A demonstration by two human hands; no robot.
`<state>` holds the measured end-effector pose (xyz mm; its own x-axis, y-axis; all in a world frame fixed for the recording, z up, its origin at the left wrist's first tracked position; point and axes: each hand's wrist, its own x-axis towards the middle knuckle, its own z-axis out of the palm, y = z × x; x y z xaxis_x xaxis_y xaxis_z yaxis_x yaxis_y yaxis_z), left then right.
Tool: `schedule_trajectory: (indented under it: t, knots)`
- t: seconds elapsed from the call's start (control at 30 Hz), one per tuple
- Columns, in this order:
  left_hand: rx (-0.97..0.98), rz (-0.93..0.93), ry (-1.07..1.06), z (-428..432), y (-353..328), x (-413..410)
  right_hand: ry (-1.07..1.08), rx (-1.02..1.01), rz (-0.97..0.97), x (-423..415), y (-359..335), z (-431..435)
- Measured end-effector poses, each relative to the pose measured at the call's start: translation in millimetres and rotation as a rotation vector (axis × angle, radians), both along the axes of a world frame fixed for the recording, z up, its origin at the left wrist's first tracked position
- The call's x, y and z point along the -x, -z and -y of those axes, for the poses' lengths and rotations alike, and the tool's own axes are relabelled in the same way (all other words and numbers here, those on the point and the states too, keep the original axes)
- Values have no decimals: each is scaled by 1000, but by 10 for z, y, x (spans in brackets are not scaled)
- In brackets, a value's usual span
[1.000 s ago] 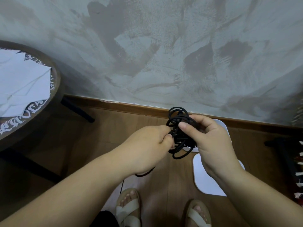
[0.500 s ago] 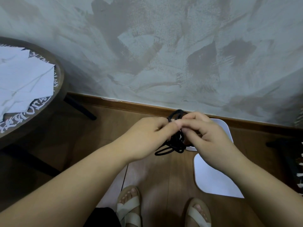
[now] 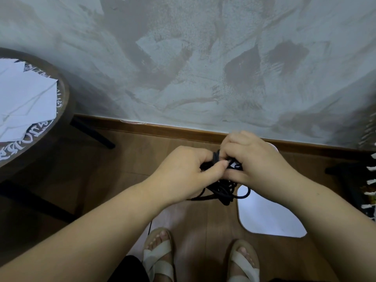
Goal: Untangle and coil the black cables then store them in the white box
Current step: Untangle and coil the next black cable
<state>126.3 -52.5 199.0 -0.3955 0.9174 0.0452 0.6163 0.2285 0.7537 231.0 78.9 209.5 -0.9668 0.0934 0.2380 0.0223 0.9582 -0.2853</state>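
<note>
Between the curled fingers [image 3: 216, 169] of the left hand [image 3: 183, 176] and right hand [image 3: 258, 161], the black cables [image 3: 222, 191] are pinched; they look soft and light, best held by one loop.

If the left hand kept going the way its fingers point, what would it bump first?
The tangled black cable bundle the left hand pinches; just beyond, probably the right hand.

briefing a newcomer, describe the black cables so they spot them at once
Find the brown wooden floor under the grey wall. Above the sandalled feet, the left hand and right hand meet. The tangled black cables dangle between them, the only thin looped thing.
</note>
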Motion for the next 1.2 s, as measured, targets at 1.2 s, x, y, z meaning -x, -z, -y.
schedule_trajectory:
  t: [1.2]
  knots:
    - [190, 474, -300, 28, 141, 312, 531, 1391, -297, 46, 38, -121]
